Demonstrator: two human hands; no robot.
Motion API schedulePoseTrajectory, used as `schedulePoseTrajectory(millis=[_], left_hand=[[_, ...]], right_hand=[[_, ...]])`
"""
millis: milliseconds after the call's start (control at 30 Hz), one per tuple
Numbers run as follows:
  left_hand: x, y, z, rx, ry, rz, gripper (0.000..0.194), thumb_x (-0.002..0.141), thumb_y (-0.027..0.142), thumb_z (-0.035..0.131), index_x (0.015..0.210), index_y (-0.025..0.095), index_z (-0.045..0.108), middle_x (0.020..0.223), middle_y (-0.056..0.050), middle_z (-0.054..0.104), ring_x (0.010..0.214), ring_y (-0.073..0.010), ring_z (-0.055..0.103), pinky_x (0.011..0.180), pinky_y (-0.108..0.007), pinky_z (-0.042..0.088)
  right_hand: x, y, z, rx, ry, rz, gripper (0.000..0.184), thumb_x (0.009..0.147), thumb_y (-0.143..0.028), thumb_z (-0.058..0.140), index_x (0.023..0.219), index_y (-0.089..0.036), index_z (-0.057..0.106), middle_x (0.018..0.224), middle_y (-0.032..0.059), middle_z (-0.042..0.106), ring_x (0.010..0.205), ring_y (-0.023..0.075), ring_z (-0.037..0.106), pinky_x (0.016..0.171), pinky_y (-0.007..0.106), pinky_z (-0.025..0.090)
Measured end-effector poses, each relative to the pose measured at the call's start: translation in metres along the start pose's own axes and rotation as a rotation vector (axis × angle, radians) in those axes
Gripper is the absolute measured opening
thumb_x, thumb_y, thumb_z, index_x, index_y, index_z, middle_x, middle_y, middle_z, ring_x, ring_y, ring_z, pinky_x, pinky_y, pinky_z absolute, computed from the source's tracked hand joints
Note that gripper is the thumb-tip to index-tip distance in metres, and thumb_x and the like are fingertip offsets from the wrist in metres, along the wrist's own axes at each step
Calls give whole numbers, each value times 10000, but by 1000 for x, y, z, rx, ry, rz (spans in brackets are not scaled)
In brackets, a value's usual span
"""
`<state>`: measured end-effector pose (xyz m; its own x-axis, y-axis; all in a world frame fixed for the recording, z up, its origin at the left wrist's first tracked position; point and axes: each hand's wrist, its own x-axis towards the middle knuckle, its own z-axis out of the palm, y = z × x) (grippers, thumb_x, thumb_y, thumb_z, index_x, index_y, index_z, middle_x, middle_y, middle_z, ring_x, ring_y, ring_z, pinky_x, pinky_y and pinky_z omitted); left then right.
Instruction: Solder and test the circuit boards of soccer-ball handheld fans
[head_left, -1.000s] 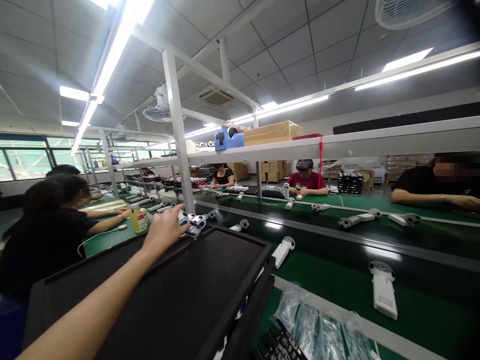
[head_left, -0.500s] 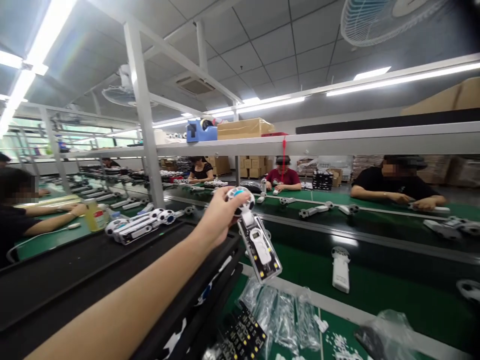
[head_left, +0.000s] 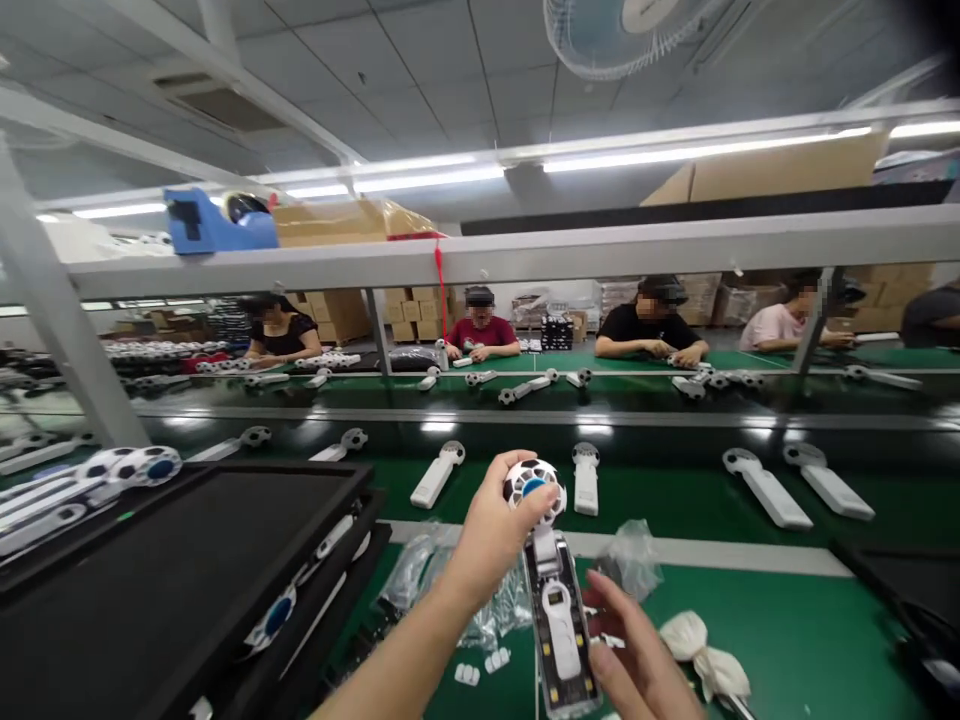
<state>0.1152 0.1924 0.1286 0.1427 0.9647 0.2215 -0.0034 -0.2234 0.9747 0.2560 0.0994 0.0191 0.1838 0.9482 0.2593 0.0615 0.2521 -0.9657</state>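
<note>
My left hand (head_left: 499,525) grips a handheld device by its round head, which is patterned like a soccer ball with a blue centre. The device's clear-cased body (head_left: 561,630) hangs down, showing a dark circuit board with yellow squares and a white plate. My right hand (head_left: 637,650) is close beside the lower right edge of the body, thumb and fingers apart; I cannot tell whether it touches. Below lie clear plastic bags (head_left: 491,610) and small white parts (head_left: 480,667).
Black stacked trays (head_left: 225,540) with similar devices stand at the left. White ball-headed devices (head_left: 769,490) lie on the green conveyor. A white cloth-like bundle (head_left: 705,655) is at right. Several co-workers (head_left: 484,330) sit across the line beneath a shelf (head_left: 525,240).
The view has turned right. My left hand has brought the device from beside the trays to over the bench in front of me. My right hand has come into view beside it.
</note>
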Motion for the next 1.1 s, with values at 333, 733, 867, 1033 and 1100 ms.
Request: schedulePoseTrajectory(millis=[333,733,867,1033,1100], left_hand=[[-59,-50,3,-11,-76,-166,663,875,480,482,1417,288,151,1494,-77,298,1294,-208,398,1050,-344,346],[-106,-152,8,-114,-191,-202,607,800,531,570,1320,237,468,1381,-111,493,1223,-255,504,1017,-339,414],[-111,-158,-3,62,-168,-176,570,814,551,524,1309,271,491,1329,-85,555,1195,-264,531,1018,-365,414],[-112,-146,-7,273,-88,-72,449,818,507,535,1242,358,560,1275,-28,605,1161,-270,551,991,-347,428],[-110,-140,-6,260,-89,-13,434,824,496,530,1237,365,561,1231,-37,628,1115,-269,576,959,-340,446]], right_hand=[[-17,15,13,434,-177,309,500,731,-517,685,1129,-226,603,1073,118,674,1031,304,611,888,433,474],[-16,48,10,262,-31,215,470,806,-515,596,1182,-242,527,1123,112,645,1044,271,609,893,389,483],[-15,59,1,-54,-67,82,374,803,-407,633,1145,-261,595,1176,82,608,1115,269,552,942,350,445],[-17,63,-3,-108,-90,73,322,823,-362,602,1137,-289,600,1124,61,622,1020,251,599,921,341,453],[-18,64,-3,-103,-95,91,312,820,-376,606,1115,-277,613,1108,70,633,992,257,611,879,342,478]])
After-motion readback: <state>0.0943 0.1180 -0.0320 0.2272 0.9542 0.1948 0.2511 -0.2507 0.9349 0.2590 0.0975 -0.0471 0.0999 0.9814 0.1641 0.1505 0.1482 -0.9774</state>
